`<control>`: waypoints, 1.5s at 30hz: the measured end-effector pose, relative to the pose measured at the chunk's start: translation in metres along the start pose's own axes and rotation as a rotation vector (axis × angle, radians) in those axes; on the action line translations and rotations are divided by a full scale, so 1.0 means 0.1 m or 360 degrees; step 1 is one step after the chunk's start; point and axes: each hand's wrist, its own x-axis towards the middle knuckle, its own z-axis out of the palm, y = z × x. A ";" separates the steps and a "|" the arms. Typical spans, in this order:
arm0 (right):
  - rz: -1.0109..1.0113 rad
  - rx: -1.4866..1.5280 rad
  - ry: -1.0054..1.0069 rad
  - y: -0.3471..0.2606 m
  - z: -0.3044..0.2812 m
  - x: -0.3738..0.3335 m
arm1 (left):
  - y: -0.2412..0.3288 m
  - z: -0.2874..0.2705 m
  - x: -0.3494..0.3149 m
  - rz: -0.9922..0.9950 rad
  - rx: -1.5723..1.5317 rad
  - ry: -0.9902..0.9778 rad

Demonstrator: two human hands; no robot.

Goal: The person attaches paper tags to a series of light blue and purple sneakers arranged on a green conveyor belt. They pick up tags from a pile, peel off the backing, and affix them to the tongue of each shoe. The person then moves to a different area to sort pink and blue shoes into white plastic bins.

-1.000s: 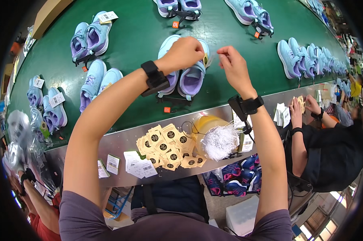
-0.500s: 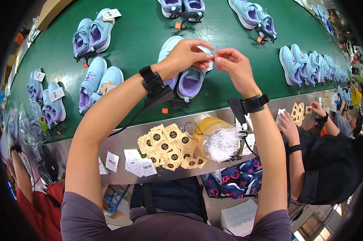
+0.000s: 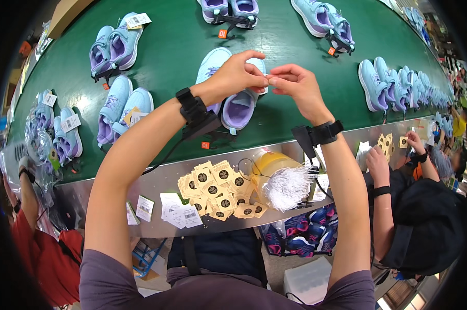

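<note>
Both my hands are above a pair of light blue and lilac sneakers (image 3: 237,114) on the green conveyor belt. The thumb and fingers of my left hand (image 3: 236,75) are pinched together. My right hand (image 3: 299,89) pinches at the same spot, and the two sets of fingertips meet. Anything between them is too small to make out. Just below the fingertips, part of a white tag shows against the shoe. My left hand and wrist cover some of the shoe pair, which has an orange size marker (image 3: 205,145) at its heel end.
On the metal ledge lie a heap of tan tags (image 3: 212,189), white barcode tags (image 3: 184,215) and a bundle of white plastic strings (image 3: 288,188) by a yellowish container (image 3: 272,163). More sneaker pairs (image 3: 114,45) stand on the belt. Co-workers are at both sides; one's hand (image 3: 378,163) handles tan tags.
The shoes on the belt have shifted slightly left. My hands remain pinched together, a little lower and further left. The right co-worker has lifted a tan tag; the left co-worker's arm has reached forward.
</note>
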 end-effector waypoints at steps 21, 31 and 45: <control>-0.0735 -0.0602 0.1037 -0.39 0.26 -2.24 | -0.56 0.29 -2.44 0.0094 0.1194 0.1159; -0.0200 -0.1447 0.0573 1.16 1.73 -2.57 | -1.49 0.94 -3.38 -0.0038 0.1955 0.1401; 0.0120 -0.0441 0.0667 1.30 1.55 -2.53 | -1.48 0.58 -3.55 -0.0222 0.0728 0.1167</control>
